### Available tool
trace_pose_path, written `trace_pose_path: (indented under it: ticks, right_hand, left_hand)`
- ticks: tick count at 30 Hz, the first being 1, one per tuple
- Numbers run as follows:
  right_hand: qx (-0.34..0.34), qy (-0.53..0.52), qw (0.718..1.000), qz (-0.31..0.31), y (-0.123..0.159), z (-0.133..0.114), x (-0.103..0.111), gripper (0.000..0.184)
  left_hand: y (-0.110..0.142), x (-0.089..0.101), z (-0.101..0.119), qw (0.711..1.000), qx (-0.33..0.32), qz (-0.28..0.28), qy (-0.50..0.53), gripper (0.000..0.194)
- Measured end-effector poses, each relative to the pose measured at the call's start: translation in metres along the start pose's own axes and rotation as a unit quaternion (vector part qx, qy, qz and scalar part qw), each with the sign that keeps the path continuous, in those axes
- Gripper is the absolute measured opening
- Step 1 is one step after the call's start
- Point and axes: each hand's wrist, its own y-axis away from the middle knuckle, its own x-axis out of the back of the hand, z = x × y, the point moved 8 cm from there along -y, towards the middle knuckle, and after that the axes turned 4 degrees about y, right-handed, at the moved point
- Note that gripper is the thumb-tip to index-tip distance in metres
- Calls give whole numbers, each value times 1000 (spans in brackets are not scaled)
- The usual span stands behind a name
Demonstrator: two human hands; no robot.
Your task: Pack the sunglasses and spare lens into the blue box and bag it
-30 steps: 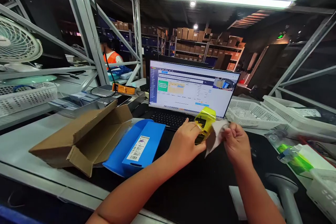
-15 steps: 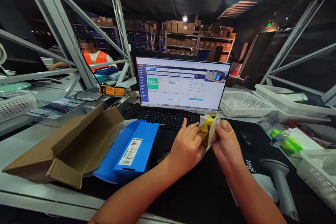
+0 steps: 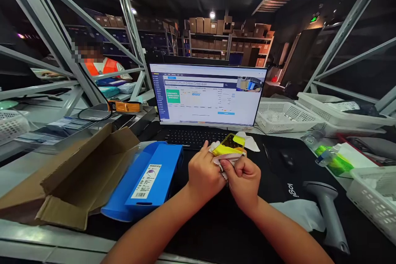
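Observation:
Both my hands are closed and meet in front of the keyboard (image 3: 198,137). My left hand (image 3: 206,173) and my right hand (image 3: 243,178) pinch a torn white paper wrapper (image 3: 230,156) from either side. A yellow, partly see-through piece (image 3: 223,149) pokes out of the wrapper at the top; its exact kind does not show. Left of my hands lies a blue box (image 3: 161,173) with a white label, beside a blue flap. Farther left is an open brown cardboard box (image 3: 77,173).
A monitor (image 3: 201,103) stands behind the keyboard. On the right are a grey barcode scanner (image 3: 329,210), white paper (image 3: 300,212), a mouse (image 3: 287,159) and white baskets (image 3: 371,187). A co-worker in an orange vest (image 3: 109,67) is beyond the metal frame.
My hands have moved left and slightly down and come closer together. The wrapper is opened wider, showing more of the yellow piece. The view has shifted slightly.

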Motion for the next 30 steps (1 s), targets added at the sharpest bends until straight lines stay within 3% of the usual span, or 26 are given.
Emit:
trace_pose_path:
  ticks: [2, 5, 7, 9, 11, 14, 16, 19, 22, 25, 28, 30]
  right_hand:
    - [-77, -47, 996, -9, -15, 6, 7, 60]
    - [-214, -175, 961, 18, -34, 19, 20, 68]
    - [-250, -221, 942, 41, -40, 24, 25, 71]
    - [-236, -189, 951, 65, -37, 28, 27, 69]
    - [-180, -106, 975, 69, -27, 26, 23, 63]
    - [-63, -1, 998, 5, -10, 16, 2, 59]
    - [-24, 11, 999, -41, -7, 12, -9, 59]
    - [-89, -42, 994, -52, -17, 17, -5, 60]
    - [-197, -151, 969, -7, -31, 25, 11, 66]
    - [-240, -216, 946, 19, -45, 31, 25, 73]
    - [-237, -170, 954, -70, -62, 35, 34, 72]
    - [-221, -88, 944, -228, -66, 33, 31, 66]
  left_hand:
    - [-1, -2, 5, 1000, -10, -11, 21, 17]
    - [1, -9, 18, 996, -44, -43, 62, 11]
    - [3, -14, 23, 994, -55, -64, 63, 11]
    - [3, -16, 22, 995, -51, -74, 44, 15]
    - [0, -14, 13, 997, -30, -74, 23, 17]
    - [-5, -6, -3, 998, 8, -69, -4, 15]
    - [-7, -3, -11, 997, 25, -73, -16, 17]
    - [-6, -6, -9, 996, 37, -87, 2, 19]
    - [-2, -13, 7, 994, 13, -105, 41, 16]
    - [-3, -15, 14, 990, -12, -125, 60, 16]
    - [-9, -16, 2, 973, -12, -210, 98, 9]
    - [-9, -16, -6, 945, -25, -302, 123, 6]
